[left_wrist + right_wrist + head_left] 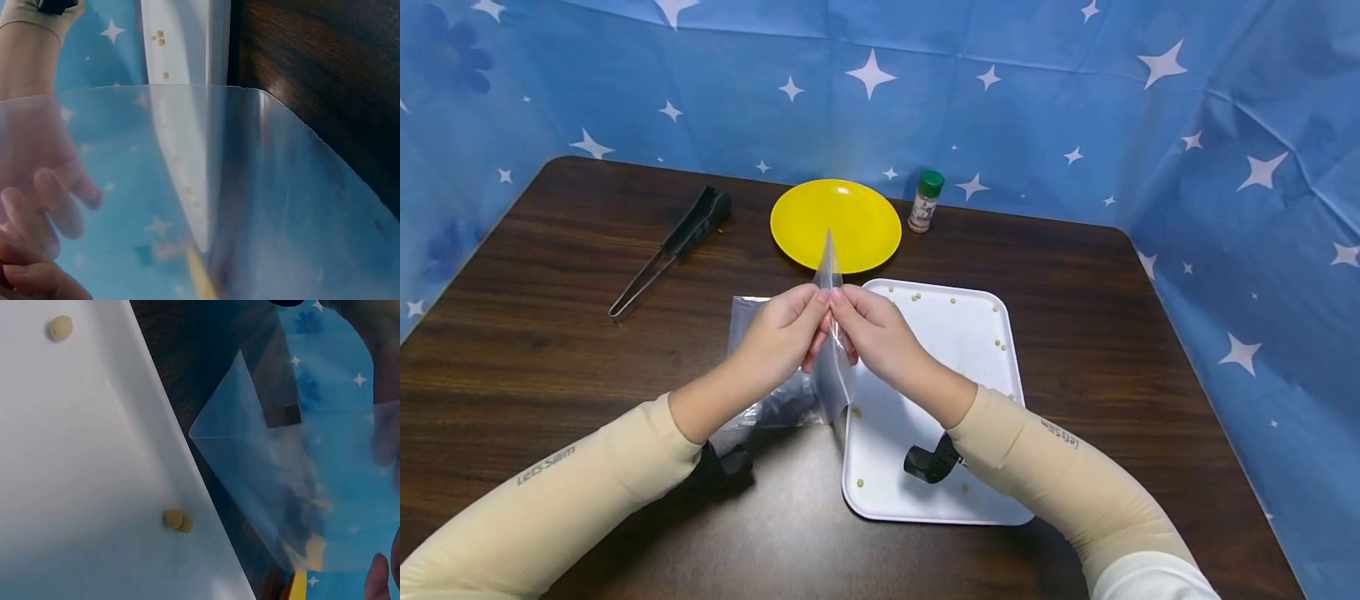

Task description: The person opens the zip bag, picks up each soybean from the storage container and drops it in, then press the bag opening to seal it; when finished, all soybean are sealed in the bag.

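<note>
**A:** status on hands?

**B:** Both mine are up over the table (550, 275), meeting near the middle. Left hand (782, 329) and right hand (868, 329) each pinch the clear plastic bag (831, 333) between thumb and fingertips, one on each side of it, at about mid height. Fingers curled on both. Knuckles nearly touching.

**A:** bag orientation?

**B:** Held edge-on to my head camera, roughly upright. Top corner pokes up in front of the yellow plate (836, 225); bottom hangs down to the left edge of the white tray (970, 333). Off the table, not resting on anything I can see. Left wrist view looks straight through the film, my fingers (59, 206) blurred behind it.

**A:** anything inside it?

**B:** Can't tell. Looks flat and see-through.

**A:** what's around?

**B:** Tray sits just right of the bag, near side of the table, with small tan beads (178, 520) scattered on it, some along the rim. More plastic sheeting (752, 333) lies flat under my left wrist. Plate is far centre. Spice jar with green cap (927, 200) is just right of the plate. Black tongs (673, 246) lie far left, well apart from the rest.
</note>
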A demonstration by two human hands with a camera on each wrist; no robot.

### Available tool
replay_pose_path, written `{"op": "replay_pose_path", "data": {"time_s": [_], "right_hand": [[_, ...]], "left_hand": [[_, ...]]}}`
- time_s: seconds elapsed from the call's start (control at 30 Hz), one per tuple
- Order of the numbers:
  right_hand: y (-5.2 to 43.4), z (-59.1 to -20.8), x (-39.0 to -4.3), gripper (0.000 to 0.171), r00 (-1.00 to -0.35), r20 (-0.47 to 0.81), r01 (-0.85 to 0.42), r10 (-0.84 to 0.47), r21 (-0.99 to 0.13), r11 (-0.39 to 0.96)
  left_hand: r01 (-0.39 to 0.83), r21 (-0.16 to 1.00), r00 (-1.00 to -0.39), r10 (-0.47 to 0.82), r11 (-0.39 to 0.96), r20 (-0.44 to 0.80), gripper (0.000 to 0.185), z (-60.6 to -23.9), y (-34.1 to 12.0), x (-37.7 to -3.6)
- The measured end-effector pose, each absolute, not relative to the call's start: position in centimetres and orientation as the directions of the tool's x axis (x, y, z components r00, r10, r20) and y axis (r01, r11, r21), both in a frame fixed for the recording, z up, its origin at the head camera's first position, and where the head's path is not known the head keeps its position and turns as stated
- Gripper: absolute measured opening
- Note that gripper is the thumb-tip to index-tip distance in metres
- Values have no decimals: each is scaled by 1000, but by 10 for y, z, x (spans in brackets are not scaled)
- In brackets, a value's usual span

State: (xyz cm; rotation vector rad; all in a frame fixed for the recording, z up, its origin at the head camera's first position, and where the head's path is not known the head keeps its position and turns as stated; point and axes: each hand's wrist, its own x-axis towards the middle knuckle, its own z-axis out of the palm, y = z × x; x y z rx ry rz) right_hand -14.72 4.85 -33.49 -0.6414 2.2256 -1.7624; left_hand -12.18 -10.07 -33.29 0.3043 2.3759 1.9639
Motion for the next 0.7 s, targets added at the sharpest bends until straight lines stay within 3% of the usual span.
{"op": "replay_pose_path", "data": {"time_s": [0.43, 0.7], "right_hand": [[49, -331, -145, 29, -913, 107, -256, -394, -903, 347], [52, -329, -144, 32, -896, 140, -336, -421, -834, 438]], "left_hand": [[273, 860, -962, 111, 431, 249, 29, -334, -100, -123], [346, 808, -936, 121, 476, 330, 28, -332, -98, -120]]}}
